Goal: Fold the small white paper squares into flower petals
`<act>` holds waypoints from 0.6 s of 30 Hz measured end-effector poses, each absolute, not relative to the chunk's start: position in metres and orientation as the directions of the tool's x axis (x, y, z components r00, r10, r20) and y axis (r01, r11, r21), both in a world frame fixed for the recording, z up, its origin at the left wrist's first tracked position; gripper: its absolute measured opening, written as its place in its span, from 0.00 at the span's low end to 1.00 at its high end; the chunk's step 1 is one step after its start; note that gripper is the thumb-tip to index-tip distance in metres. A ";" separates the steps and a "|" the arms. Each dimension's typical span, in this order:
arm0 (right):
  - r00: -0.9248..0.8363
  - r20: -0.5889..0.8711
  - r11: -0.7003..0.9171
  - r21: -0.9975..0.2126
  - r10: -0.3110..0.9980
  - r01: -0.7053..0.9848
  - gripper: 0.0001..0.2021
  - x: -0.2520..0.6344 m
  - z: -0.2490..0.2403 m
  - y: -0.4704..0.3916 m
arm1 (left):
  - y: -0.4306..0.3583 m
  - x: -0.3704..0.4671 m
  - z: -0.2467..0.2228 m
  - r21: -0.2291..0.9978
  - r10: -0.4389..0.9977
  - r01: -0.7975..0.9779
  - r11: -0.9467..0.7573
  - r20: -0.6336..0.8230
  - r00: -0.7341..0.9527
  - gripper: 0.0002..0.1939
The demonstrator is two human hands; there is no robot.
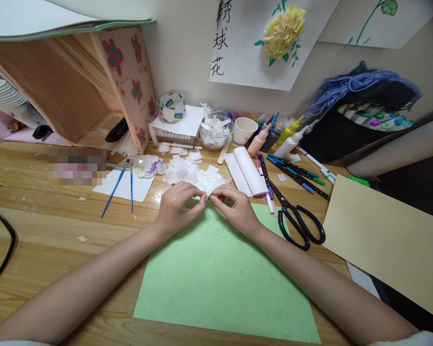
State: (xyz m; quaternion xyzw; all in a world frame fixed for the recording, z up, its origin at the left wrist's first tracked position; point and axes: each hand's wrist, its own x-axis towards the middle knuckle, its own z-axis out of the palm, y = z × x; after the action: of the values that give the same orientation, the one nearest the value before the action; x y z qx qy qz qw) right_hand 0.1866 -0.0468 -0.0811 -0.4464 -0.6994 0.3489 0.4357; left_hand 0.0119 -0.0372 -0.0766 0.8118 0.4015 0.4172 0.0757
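Observation:
My left hand (178,206) and my right hand (238,209) meet at the far edge of a green paper sheet (223,278). Thumbs and forefingers of both pinch a small white paper piece (208,196), mostly covered by the fingertips. Just beyond them, a loose pile of white paper squares (182,169) lies on the wooden table. A folded white paper strip (243,168) rests right of the pile. Black-handled scissors (298,216) lie to the right of my right hand, overlapping the green sheet's edge.
Paintbrushes (113,193) lie on white paper at the left. Behind the pile stand a clear bowl (215,137) of paper scraps, a paper cup (246,129), paint bottles (260,140) and a tape roll (171,106). Markers (292,170) and a cream sheet (389,245) are at the right.

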 end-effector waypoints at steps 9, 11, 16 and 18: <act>-0.186 0.246 0.295 -0.901 0.951 0.318 0.02 0.187 -0.080 -0.047 | -0.037 0.011 -0.077 0.508 0.739 0.551 -0.662 0.567 0.365 0.02; -0.183 0.238 0.285 -0.910 0.954 0.302 0.02 0.187 -0.080 -0.047 | -0.037 0.011 -0.077 0.526 0.742 0.532 -0.663 0.556 0.375 0.03; -0.183 0.240 0.286 -0.913 0.953 0.291 0.02 0.187 -0.081 -0.047 | -0.038 0.010 -0.076 0.540 0.746 0.521 -0.661 0.552 0.374 0.03; -0.182 0.242 0.287 -0.913 0.953 0.289 0.02 0.187 -0.081 -0.047 | -0.037 0.011 -0.076 0.540 0.744 0.518 -0.663 0.552 0.377 0.02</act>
State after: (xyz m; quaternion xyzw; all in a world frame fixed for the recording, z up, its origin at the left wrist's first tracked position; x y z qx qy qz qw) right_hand 0.1873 -0.0465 -0.0805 -0.4632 -0.6702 0.3767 0.4408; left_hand 0.0106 -0.0375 -0.0755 0.8178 0.3858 0.4035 0.1396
